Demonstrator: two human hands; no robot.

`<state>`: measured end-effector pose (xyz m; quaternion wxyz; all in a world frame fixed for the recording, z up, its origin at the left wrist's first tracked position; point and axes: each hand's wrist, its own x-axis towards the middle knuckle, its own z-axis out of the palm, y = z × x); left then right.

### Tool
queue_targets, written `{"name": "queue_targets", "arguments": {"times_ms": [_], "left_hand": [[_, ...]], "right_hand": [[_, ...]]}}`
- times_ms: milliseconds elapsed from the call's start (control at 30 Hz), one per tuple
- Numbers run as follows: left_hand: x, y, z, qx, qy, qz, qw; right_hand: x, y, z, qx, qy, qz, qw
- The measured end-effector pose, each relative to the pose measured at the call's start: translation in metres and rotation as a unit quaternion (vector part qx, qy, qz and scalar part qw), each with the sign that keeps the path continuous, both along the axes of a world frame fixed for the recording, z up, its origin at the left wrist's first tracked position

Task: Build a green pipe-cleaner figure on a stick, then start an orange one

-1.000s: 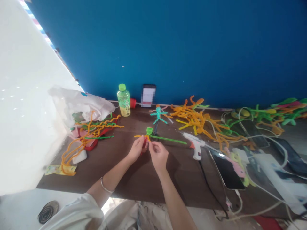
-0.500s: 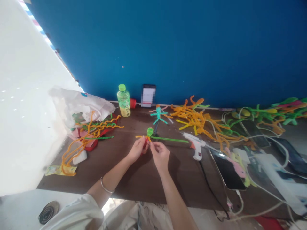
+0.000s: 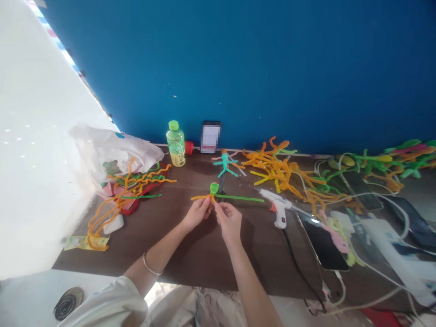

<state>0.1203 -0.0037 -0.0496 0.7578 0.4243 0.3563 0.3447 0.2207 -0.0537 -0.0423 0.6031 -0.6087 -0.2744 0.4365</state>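
Observation:
Between my two hands is a small pipe-cleaner figure [image 3: 214, 188] with a wound green head. A long green stem [image 3: 241, 198] sticks out from it to the right, and an orange stem [image 3: 197, 197] to the left. My left hand [image 3: 199, 213] is closed on the figure's lower part, fingers pinched together. My right hand [image 3: 229, 219] pinches the orange strand just below the head. The fingertips hide much of the lower part. Behind it, a turquoise pipe-cleaner figure [image 3: 225, 164] with spread limbs is propped up.
A white glue gun [image 3: 281, 208] rests right of my hands, beside a phone [image 3: 323, 245]. Orange pipe-cleaner figures [image 3: 284, 170] are heaped behind it. Left are loose orange stems [image 3: 102, 206] and a plastic bag [image 3: 129, 147]. A bottle [image 3: 176, 145] stands by the blue wall.
The figure has turned slightly between my fingers, and the green stem's tip has shifted left. The red piece seen at my left fingers is now mostly hidden.

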Motion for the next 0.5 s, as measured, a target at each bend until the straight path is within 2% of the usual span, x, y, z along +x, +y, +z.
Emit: {"name": "queue_targets", "arguments": {"times_ms": [500], "left_hand": [[-0.0003,-0.0007,0.0021,-0.003,0.019,0.035,0.999]], "right_hand": [[-0.0027,-0.0009,0.0006,0.0,0.014,0.008,1.0]]}}
